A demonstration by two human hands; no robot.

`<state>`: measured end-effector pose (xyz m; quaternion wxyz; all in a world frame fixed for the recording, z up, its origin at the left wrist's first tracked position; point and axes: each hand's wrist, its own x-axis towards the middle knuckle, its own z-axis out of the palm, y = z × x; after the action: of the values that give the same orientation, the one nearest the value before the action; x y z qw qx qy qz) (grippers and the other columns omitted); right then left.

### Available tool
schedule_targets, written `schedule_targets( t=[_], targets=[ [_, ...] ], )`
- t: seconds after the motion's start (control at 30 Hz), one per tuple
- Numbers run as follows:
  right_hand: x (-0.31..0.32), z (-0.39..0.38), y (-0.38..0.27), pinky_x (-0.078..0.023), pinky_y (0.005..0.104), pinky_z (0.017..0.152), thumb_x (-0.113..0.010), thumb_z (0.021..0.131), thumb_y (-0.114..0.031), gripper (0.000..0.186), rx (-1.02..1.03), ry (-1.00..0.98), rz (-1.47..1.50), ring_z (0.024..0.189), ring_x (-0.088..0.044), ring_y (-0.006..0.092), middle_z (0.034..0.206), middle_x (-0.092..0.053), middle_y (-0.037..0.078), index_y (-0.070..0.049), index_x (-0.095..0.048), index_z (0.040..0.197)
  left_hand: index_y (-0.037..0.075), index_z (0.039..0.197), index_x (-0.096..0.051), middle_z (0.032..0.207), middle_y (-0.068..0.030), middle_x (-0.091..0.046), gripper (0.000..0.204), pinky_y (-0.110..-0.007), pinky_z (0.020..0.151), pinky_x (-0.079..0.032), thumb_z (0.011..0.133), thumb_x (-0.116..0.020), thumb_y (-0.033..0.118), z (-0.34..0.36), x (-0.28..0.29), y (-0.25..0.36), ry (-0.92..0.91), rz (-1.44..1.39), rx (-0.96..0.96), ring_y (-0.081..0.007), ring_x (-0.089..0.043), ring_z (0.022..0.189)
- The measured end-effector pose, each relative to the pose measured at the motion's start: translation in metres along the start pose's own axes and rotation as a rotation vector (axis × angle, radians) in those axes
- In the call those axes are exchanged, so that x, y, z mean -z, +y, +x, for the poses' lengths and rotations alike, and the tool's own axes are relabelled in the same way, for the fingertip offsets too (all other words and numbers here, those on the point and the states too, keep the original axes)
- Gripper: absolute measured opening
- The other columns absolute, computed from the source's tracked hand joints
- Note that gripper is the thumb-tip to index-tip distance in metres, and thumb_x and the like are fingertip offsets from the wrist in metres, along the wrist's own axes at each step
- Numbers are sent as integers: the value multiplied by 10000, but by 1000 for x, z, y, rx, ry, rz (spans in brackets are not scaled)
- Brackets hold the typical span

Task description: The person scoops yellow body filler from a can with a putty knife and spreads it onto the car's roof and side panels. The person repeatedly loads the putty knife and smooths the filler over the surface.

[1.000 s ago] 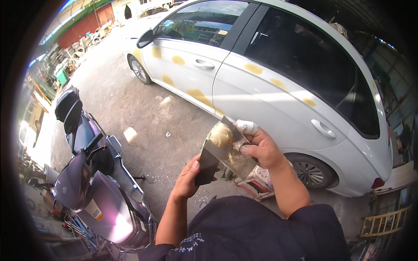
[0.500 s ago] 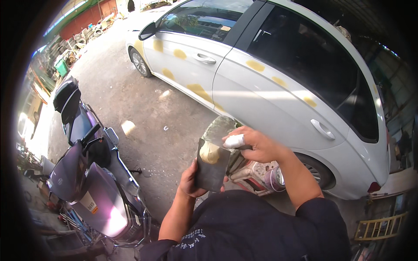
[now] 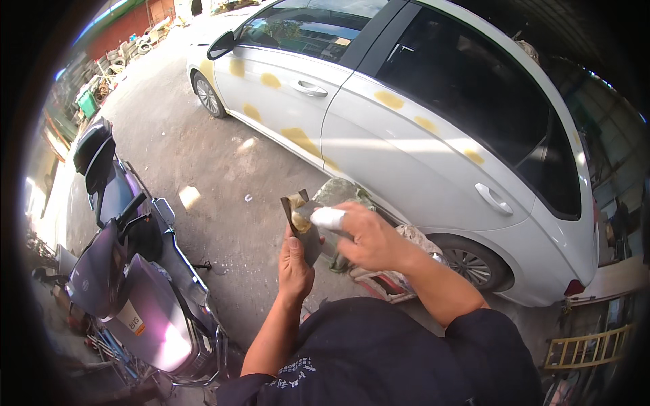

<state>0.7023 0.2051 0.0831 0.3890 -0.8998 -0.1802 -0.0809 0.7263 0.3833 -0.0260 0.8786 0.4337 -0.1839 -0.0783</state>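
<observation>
My left hand (image 3: 295, 267) grips a dark grey spreader plate (image 3: 308, 247) upright, with a lump of pale beige putty (image 3: 299, 220) near its top. My right hand (image 3: 365, 240), slightly blurred and with white wrapping on one finger, holds a small grey scraper (image 3: 309, 209) at the putty. Just beyond my hands is a worn padded seat or stand (image 3: 342, 191) with a mottled green top, over a red frame (image 3: 379, 284) that carries cluttered items, partly hidden by my right arm.
A white car (image 3: 433, 183) with yellowish patches along its side stands ahead and right. A purple scooter (image 3: 149, 318) is close on my left. A yellow ladder-like frame (image 3: 589, 345) lies lower right. Tyre piles (image 3: 125, 53) and a green bin (image 3: 87, 103) are farther back.
My right hand has come leftward and down onto the putty with the scraper. The plate in my left hand has shifted left and now appears more edge-on.
</observation>
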Motion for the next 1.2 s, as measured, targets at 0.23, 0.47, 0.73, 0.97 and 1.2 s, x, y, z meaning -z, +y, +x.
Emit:
schedule_targets(
  t=[0.23,0.47,0.73,0.97,1.2],
  targets=[
    [30,-4,-19,-462,405,988,-559,645,107,537,450,-34,57,1173,-556,322,1264,-632,89,-61,-676,1141,79,1460,-333,1319,-184,-512,639,-587,783,-539,996,-376,516,-9,30,26,-274,-618,527,-398,-526,1187],
    [23,4,30,-436,396,1035,-554,633,123,579,308,-138,229,1240,-516,309,1280,-629,73,-72,-674,1164,65,1470,-306,1387,-220,-433,659,-609,725,-537,990,-404,505,-7,27,26,-492,-780,549,-465,-501,1185],
    [4,-43,48,-427,383,1054,-556,804,57,551,-179,33,1427,1209,-560,215,1302,-583,107,-12,-493,1347,76,1491,-279,1444,-175,-422,763,-575,960,-469,953,-436,595,8,11,46,-104,-333,208,-360,-432,1314],
    [-40,-27,36,-454,358,1010,-553,842,73,513,-478,-35,1412,1158,-581,199,1260,-600,118,-9,-482,1343,17,1482,-293,1452,-158,-421,739,-398,1083,-352,982,-419,547,16,-6,29,-179,-32,-13,-263,-439,1312],
    [-1,3,32,-463,398,1025,-565,826,74,518,-141,-5,1559,1165,-592,244,1276,-596,144,-10,-505,1333,-6,1426,-417,1343,-175,-527,601,-345,964,-450,1001,-495,412,20,14,42,-310,466,3,-245,-540,1195]
  ],
)
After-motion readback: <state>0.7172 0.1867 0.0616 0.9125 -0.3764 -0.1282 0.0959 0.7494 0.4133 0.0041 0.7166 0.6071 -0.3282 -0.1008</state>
